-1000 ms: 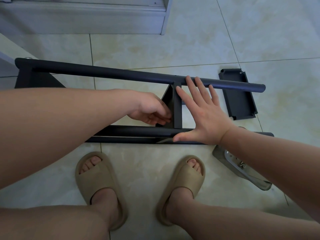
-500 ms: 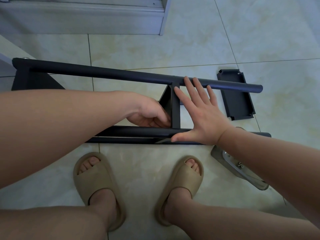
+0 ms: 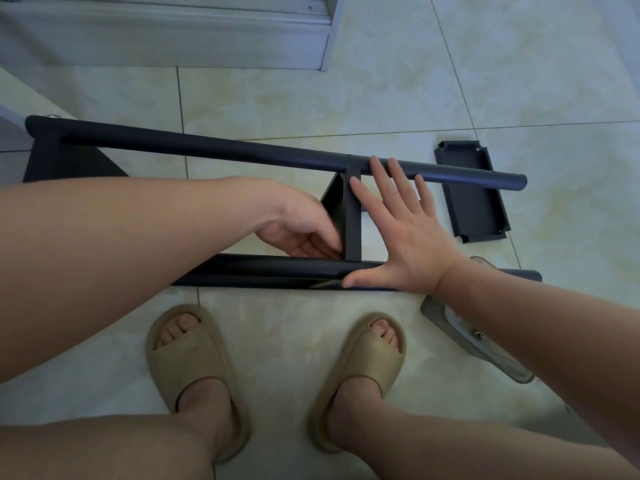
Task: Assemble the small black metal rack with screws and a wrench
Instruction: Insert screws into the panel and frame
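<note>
The small black metal rack (image 3: pixel 242 152) is seen lying on its side on the tiled floor (image 3: pixel 363 98), just ahead of two feet in tan slippers (image 3: pixel 188 358). Its upper tube (image 3: pixel 156 143) and lower tube (image 3: pixel 270 266) are set almost parallel and are joined near the middle by an upright cross brace (image 3: pixel 352 216) with a triangular gusset on its left. A dark panel (image 3: pixel 52 161) is found at the rack's far left end, partly hidden by the left forearm. The right grip (image 3: pixel 401 244), a bare hand, is spread wide and flat: its fingertips (image 3: pixel 375 164) are laid on the upper tube just right of the brace, and its thumb is pressed along the lower tube. The left grip (image 3: pixel 298 230) is curled against the left face of the brace, close to the lower tube; it is blurred, and whether anything is pinched in it cannot be told. A loose black end plate (image 3: pixel 474 199) is laid flat on the floor beyond the right end of the upper tube. A clear pouch (image 3: pixel 498 362) with small screws (image 3: pixel 479 332) in it is seen below the right forearm. A grey cabinet base (image 3: pixel 173 39) is visible along the top edge.
</note>
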Demonstrator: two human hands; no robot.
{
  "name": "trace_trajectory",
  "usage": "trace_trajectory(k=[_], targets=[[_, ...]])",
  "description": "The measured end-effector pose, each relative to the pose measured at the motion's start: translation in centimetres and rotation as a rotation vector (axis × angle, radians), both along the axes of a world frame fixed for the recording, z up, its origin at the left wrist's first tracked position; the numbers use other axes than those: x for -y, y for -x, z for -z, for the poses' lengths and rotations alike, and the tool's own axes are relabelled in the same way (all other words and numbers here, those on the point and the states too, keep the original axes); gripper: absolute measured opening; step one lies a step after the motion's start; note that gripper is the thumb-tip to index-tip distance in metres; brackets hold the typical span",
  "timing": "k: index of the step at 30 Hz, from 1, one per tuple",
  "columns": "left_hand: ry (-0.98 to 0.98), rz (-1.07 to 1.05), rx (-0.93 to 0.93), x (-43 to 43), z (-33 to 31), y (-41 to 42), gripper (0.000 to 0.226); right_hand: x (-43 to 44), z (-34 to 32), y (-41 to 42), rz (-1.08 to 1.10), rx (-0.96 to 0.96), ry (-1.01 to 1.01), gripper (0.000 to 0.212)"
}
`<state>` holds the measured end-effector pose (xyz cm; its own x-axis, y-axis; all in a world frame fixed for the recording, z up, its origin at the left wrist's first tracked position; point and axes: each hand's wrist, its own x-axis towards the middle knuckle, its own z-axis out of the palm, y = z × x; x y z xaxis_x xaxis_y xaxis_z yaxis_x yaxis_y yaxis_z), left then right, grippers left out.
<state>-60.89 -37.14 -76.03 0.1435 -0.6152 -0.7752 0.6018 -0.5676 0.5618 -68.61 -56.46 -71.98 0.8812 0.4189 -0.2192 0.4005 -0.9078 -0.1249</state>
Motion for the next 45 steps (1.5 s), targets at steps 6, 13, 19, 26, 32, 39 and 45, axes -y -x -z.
trace_trajectory(k=[6,13,19,26,32,39,45], targets=[[-0.033,0.012,-0.062,0.3,0.5,0.2,0.014,-0.2,0.0,0.0,0.003,-0.013,0.015,0.131],[-0.069,0.063,-0.130,0.6,0.4,-0.6,0.015,-0.2,-0.1,-0.2,-0.012,-0.004,0.027,0.132],[-0.077,0.027,-0.202,0.3,0.4,-0.4,0.014,-0.2,-0.3,-0.4,-0.023,-0.019,0.030,0.132],[-0.058,0.075,-0.090,0.5,0.2,-0.7,0.011,-0.2,-0.1,-0.2,-0.026,0.002,0.025,0.131],[-0.092,0.204,-0.074,0.1,-0.1,-1.4,0.015,-0.2,0.0,-0.2,-0.020,0.011,0.020,0.132],[-0.124,0.262,-0.014,0.3,-0.2,-1.6,0.010,-0.2,-0.1,-0.2,-0.021,0.009,0.022,0.132],[-0.112,0.261,0.004,0.2,-0.4,-1.4,0.007,-0.3,0.1,-0.2,-0.022,0.025,0.021,0.132]])
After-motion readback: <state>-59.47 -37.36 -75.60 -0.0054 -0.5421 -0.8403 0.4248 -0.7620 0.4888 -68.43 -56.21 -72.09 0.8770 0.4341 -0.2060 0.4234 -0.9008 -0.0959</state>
